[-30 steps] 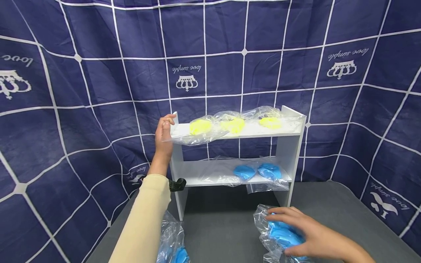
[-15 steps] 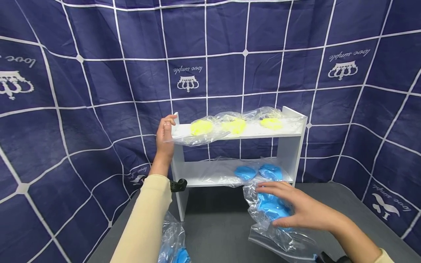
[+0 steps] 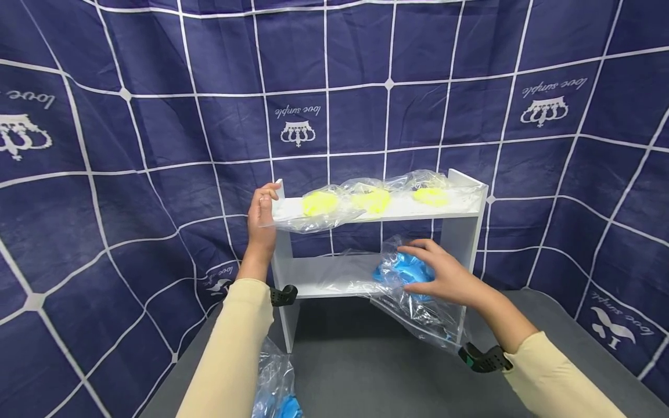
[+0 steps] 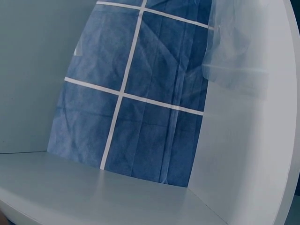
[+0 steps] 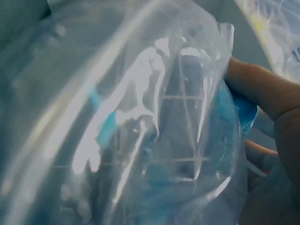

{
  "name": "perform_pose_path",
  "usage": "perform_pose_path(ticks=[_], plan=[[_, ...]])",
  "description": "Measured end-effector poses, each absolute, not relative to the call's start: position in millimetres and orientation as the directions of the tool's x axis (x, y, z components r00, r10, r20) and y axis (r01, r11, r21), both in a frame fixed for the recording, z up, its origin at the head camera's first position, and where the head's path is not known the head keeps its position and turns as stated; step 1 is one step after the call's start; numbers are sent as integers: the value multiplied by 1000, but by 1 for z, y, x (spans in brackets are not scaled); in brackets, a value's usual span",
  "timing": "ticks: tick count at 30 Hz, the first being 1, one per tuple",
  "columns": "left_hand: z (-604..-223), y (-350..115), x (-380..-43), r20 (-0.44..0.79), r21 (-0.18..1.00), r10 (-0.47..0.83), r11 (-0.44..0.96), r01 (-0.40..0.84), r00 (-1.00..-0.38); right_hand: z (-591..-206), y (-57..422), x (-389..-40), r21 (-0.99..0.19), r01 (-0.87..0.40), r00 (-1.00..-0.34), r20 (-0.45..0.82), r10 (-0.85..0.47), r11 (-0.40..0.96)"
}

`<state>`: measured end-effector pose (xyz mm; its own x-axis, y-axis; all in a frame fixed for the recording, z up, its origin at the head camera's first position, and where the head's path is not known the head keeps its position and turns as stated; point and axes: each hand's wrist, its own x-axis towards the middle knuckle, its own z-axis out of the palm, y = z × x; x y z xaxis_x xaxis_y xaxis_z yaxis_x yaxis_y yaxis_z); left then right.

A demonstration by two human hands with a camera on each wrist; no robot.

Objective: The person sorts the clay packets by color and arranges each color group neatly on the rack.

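Observation:
My right hand [image 3: 446, 276] grips a clear plastic zip bag with a bright blue soft lump [image 3: 407, 268] inside, held at the right part of the lower shelf. In the right wrist view the clear bag [image 5: 140, 122] fills much of the picture, thumb [image 5: 258, 84] and fingers at its blue part. The bag's loose zip end hangs below the shelf board. My left hand [image 3: 261, 217] grips the top of the left side panel of a small white two-tier shelf [image 3: 284, 273]. Blue bags on the lower shelf are mostly hidden behind the held one.
Along the upper shelf lie three clear bags with yellow lumps [image 3: 320, 203], the left one drooping over the front edge. Another bag with blue contents [image 3: 277, 395] lies on the dark table [image 3: 345, 371] by my left forearm. A blue checked curtain [image 3: 355, 116] hangs behind.
My right hand has carried the bag with the blue lump up from the table at front right to the lower shelf. The left hand has stayed on the side panel.

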<state>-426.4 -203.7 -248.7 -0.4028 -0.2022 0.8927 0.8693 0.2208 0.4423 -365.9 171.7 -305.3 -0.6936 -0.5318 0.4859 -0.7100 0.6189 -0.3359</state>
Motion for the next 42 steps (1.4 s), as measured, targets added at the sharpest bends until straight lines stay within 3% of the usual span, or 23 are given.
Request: perform_pose_path(ticks=[6, 14, 20, 26, 34, 42], plan=[[-248, -205, -427, 890, 445, -211, 215, 869, -403, -302, 165, -394, -311, -670, -712, 525, -466, 674], [-248, -202, -426, 872, 478, -236, 223, 850, -429, -309, 165, -419, -410, -573, -795, 489, -359, 709], [-247, -202, -425, 870, 482, -235, 218, 849, -433, -318, 161, -426, -464, -493, -850, 438, -294, 736], [-248, -203, -423, 878, 469, -221, 221, 855, -424, -323, 161, -421, -467, -485, -851, 446, -277, 739], [-247, -203, -423, 886, 453, -214, 213, 866, -411, -321, 164, -401, -489, -557, -769, 609, -194, 672], [-249, -203, -425, 883, 458, -221, 205, 865, -415, -314, 165, -373, -394, -736, -487, 873, -28, 550]])
